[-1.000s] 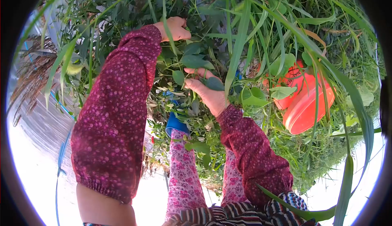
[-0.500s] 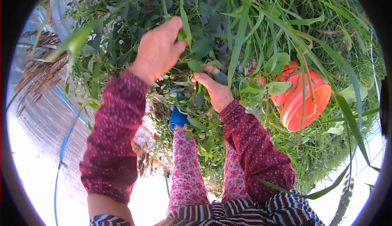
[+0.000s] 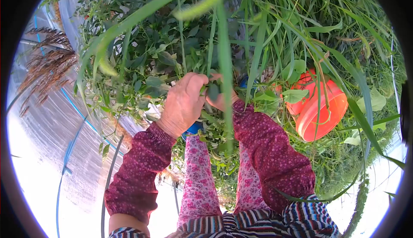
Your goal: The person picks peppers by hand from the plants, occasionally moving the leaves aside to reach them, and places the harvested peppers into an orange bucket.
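My left hand is curled into the leafy green plant in front of me, its fingers closed over a bunch of stems and dark leaves. My right hand sits right against it, fingertip to fingertip, mostly hidden behind a dark leaf and a broad grass blade. It grips the same bunch of leaves. Both arms wear dark red flowered sleeves. What lies inside either palm is hidden.
An orange bucket lies tilted among tall grass to the right. A blue object shows just under my left hand, above my pink flowered trousers. Silver ground sheet with a blue hose runs along the left. Dry brown seed heads hang there.
My left hand has dropped from high up in the foliage down and to the right until it meets my right hand. My right hand has stayed nearly in place, closing over the leaves.
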{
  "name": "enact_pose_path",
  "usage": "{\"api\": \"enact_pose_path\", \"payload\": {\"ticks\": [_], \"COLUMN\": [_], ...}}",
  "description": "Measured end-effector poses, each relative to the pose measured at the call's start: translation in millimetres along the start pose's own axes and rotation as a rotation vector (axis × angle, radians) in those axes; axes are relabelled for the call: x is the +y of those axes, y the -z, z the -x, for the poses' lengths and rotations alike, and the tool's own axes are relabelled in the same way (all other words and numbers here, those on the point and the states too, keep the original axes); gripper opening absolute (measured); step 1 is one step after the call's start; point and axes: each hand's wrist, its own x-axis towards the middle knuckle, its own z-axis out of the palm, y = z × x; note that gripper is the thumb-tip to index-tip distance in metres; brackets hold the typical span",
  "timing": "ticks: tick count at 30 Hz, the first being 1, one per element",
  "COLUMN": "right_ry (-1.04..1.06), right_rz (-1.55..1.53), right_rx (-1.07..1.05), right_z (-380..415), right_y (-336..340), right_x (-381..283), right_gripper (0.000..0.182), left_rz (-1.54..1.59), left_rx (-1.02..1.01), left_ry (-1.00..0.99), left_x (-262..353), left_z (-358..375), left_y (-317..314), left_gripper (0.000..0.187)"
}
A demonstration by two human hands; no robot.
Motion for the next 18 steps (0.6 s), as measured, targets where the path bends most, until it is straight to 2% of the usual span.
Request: {"api": "enact_pose_path", "payload": {"ticks": [2,3,4,6,7,8,9,10,11,12,13,14,15,16,17,18], "right_ry": [0.32,0.322,0.318,0.089,-0.216,-0.145,-0.115,-0.083,-0.003,-0.007,0.133,0.268,0.352,0.349,0.144,-0.063], "right_rz": [-0.048,-0.208,-0.207,0.125,-0.058,-0.239,-0.449,-0.656,-0.556,-0.546,-0.274,-0.005,0.024,0.024,-0.103,-0.227], "right_rx": [0.272,0.411,0.412,0.216,0.105,0.079,0.143,0.202,0.221,0.23,0.284,0.327,0.337,0.334,0.29,0.246], "right_z": [-4,6,5,1,-14,-21,-32,-39,-35,-29,-22,-16,-9,0,10,20], "right_y": [-22,-9,-6,-4,-1,9,8,3,4,12,20,24,28,31,33,33], "right_x": [36,6,-2,-7,-4,6,24,35,20,13,6,0,-2,-5,-10,-14], "right_gripper": [0.036,0.036,0.036,0.054,0.045,0.039,0.029,0.022,0.035,0.035,0.046,0.056,0.071,0.071,0.07,0.07], "left_rz": [0.026,0.029,0.039,0.05,0.154,0.256,0.364,0.353,0.542,0.74,0.722,0.692,0.469,0.242,0.244,0.393], "left_rx": [-0.014,-0.014,-0.004,0.002,-0.023,-0.051,-0.014,-0.014,-0.065,-0.12,-0.061,0.0,-0.033,-0.063,-0.062,-0.031], "left_ry": [0.036,0.038,0.055,0.069,0.039,0.01,0.045,0.049,0.232,0.411,0.393,0.402,0.489,0.569,0.572,0.508], "left_x": [0,-2,-4,5,14,24,29,24,16,10,3,-4,-6,-5,-5,-5], "left_z": [2,2,3,-3,-2,-1,2,3,3,1,-1,-4,-9,-13,-14,-15], "left_y": [0,1,2,6,9,10,6,8,10,9,10,12,23,32,32,30], "left_gripper": [0.038,0.038,0.036,0.034,0.031,0.028,0.018,0.018,0.014,0.011,0.008,0.01,0.008,0.007,0.007,0.008]}}
